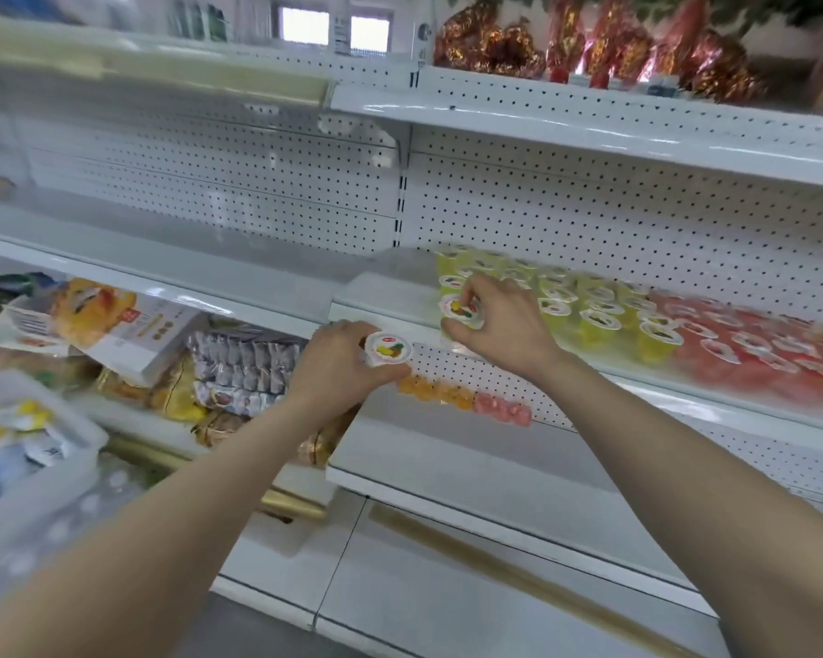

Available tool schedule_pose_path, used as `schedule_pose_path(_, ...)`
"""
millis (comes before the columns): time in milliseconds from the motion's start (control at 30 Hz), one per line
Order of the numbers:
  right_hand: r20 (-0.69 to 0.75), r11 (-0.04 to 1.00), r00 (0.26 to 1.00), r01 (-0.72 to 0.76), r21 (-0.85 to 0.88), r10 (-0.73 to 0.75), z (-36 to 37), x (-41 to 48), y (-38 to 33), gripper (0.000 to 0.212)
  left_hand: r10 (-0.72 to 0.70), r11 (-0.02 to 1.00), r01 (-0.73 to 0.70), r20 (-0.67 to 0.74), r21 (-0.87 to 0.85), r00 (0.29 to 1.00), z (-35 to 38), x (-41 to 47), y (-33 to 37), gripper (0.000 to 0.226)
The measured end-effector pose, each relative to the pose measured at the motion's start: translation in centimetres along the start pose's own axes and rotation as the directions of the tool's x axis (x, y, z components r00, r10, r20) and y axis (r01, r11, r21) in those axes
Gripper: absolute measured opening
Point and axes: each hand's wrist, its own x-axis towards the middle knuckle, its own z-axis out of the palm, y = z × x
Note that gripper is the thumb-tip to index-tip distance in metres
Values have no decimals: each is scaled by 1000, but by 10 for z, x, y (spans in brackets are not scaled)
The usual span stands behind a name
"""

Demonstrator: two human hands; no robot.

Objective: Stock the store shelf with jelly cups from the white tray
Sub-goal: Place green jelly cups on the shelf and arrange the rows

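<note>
Forearms (172, 524) reach to the white shelf (390, 296), where yellow and red jelly cups (637, 325) stand in rows. At the row's left end the right hand (504, 325) grips a white-lidded yellow cup (462, 313); the left hand (338, 368) holds another cup (387, 350) below.

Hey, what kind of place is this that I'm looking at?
Probably a small grocery or convenience store: white pegboard shelves, rows of jelly cups lined up on one, snack packs in the next bay, and gold-wrapped goods up top.
</note>
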Motion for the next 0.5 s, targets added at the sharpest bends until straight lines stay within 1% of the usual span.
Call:
schedule_pose_path(133, -17, 1000, 1000, 5, -10, -5, 8, 59, 11, 31, -7, 1000, 8, -39, 8, 999, -1, 44, -6, 51)
schedule_pose_path(233, -16, 999, 999, -36, 23, 37, 14, 102, 21, 29, -29, 999, 28, -44, -17, 999, 3, 74, -12, 48)
schedule_pose_path(367, 57, 989, 990, -136, 58, 132, 32, 149, 33, 26, -53, 997, 50, -65, -51, 996, 10, 108, -20, 42)
schedule_pose_path(500, 146, 977, 966, -210, -32, 213, 58, 171, 45, 24, -64, 998, 63, -68, -18, 996, 21, 129, -29, 41)
